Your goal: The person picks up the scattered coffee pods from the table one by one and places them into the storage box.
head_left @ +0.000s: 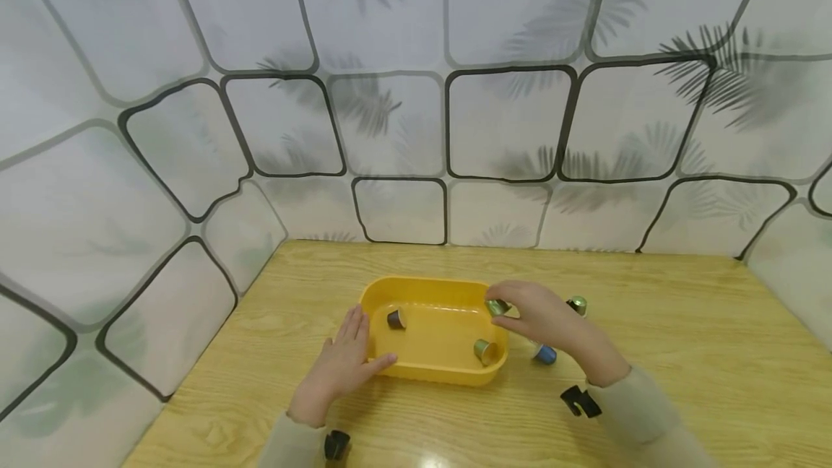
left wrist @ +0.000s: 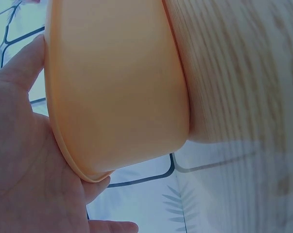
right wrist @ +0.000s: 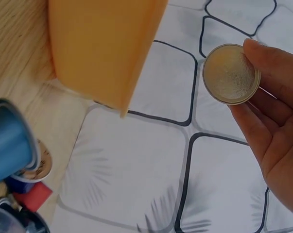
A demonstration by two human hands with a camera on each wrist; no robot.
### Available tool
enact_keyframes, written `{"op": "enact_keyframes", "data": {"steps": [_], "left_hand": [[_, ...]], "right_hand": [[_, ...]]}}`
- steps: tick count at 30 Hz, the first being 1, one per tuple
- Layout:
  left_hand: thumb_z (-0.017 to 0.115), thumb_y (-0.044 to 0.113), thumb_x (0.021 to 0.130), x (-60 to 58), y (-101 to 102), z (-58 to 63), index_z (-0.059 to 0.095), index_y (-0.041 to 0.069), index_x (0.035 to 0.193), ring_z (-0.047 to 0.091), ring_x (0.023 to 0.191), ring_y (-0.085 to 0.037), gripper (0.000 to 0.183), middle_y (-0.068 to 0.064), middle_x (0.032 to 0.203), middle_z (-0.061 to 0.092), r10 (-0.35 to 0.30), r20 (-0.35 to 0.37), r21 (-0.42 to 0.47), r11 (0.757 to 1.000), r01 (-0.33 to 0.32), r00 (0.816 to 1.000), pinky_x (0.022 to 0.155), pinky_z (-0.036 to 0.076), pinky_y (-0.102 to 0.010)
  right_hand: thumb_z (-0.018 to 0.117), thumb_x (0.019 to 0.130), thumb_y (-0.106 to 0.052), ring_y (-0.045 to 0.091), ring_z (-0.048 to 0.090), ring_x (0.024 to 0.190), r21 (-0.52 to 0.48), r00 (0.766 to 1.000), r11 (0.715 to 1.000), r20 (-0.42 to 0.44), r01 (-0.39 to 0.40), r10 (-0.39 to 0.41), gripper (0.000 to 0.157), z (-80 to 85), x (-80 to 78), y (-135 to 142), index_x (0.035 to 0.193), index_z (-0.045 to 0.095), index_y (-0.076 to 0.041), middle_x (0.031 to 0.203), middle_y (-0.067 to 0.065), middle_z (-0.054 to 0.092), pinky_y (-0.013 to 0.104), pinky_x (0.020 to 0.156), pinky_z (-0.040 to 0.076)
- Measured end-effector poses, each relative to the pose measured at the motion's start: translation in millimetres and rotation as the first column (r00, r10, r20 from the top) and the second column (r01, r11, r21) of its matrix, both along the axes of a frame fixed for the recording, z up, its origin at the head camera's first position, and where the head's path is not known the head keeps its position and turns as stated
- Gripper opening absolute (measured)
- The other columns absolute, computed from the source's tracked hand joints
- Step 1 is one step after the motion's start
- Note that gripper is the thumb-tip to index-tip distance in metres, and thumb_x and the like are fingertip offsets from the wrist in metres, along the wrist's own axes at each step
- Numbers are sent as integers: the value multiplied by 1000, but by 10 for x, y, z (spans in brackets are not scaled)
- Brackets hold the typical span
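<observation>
My right hand (head_left: 539, 316) pinches a green coffee capsule (head_left: 497, 307) between thumb and fingers above the right end of a yellow tray (head_left: 432, 374). In the right wrist view its round foil lid (right wrist: 231, 74) faces the camera. The left hand (head_left: 344, 360) rests at the tray's left end, fingers straight along the outside and thumb at the front rim. Within the tray, a dark brown capsule (head_left: 396, 319) lies on its side at left. Another capsule, light green (head_left: 484, 351), lies tilted in the front right corner.
Right of the tray, a blue capsule (head_left: 545, 354) and a green capsule (head_left: 578, 304) lie on the wooden table (head_left: 682, 352), partly behind the right arm. A small red item (right wrist: 33, 195) shows among them in the right wrist view. A patterned wall (head_left: 403, 211) borders the table's back.
</observation>
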State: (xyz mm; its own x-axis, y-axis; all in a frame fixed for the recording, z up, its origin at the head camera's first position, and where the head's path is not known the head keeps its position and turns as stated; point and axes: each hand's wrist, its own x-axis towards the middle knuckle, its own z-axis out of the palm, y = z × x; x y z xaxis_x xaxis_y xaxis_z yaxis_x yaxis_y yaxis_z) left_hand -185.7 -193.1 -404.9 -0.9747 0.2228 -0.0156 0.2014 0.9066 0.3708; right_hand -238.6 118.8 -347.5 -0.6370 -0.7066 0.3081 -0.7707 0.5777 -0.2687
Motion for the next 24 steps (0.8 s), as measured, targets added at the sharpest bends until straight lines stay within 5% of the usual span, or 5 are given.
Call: {"op": "enact_keyframes", "data": {"steps": [24], "left_hand": [[47,53,85,4,7,16,15,-9,137,3,132,-31,87,-21,145,4,1,12,12,1000,-1,1000,92,18,-64]], "right_hand": [[67,80,-17,19,54,98,-13,992,996,-94,-86,84,33,415,16,-390,110,60,-6,111,7,58,32,79,45]]}}
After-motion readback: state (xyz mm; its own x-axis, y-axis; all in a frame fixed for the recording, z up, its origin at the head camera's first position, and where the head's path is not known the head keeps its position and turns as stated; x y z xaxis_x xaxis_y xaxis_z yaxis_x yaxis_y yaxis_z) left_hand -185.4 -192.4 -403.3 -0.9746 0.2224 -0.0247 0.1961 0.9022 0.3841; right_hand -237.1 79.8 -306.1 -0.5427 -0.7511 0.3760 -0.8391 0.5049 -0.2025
